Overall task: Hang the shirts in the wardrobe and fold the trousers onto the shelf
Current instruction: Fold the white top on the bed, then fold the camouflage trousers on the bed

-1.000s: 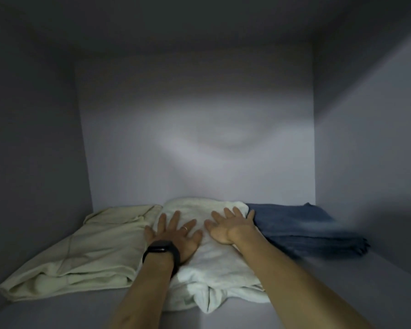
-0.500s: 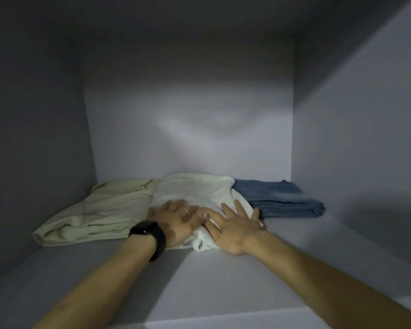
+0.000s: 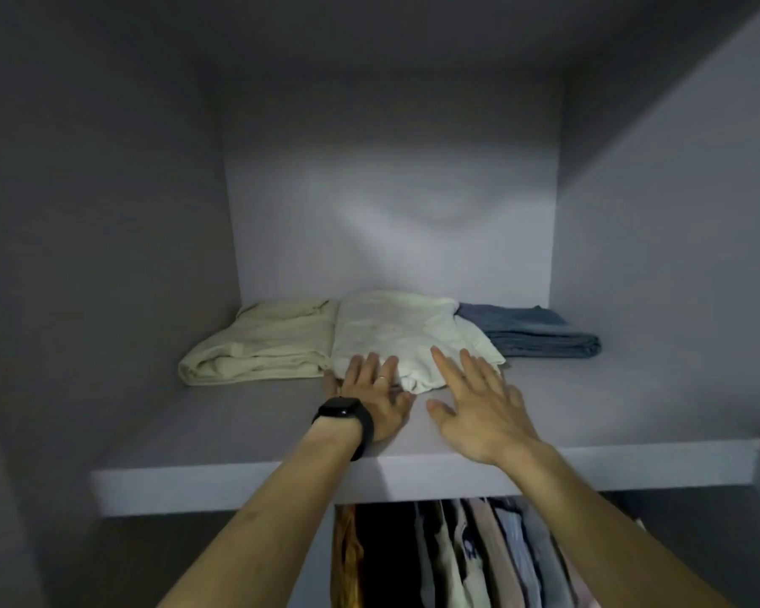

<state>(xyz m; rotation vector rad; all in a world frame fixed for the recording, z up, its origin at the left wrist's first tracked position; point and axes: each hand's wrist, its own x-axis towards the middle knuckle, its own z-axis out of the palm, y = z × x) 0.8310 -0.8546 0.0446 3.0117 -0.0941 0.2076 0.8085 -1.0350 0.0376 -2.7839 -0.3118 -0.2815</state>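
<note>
My left hand [image 3: 371,399] and right hand [image 3: 479,405] have drawn back toward the front edge of the shelf [image 3: 238,432]; both are flat and released, fingertips at the near fold of the white trousers [image 3: 396,335]. Those lie toward the back edge, between cream trousers [image 3: 264,344] and jeans [image 3: 532,331].

- The left hand [image 3: 376,399] is wearing a thin, pale ring [image 3: 381,379] on one finger.
- The left wrist is carrying a black wristband [image 3: 345,416] with a dark, rounded rectangular face.
- The left forearm [image 3: 260,520] and right forearm [image 3: 589,520] are showing bare down to the lower edge of view.
</note>
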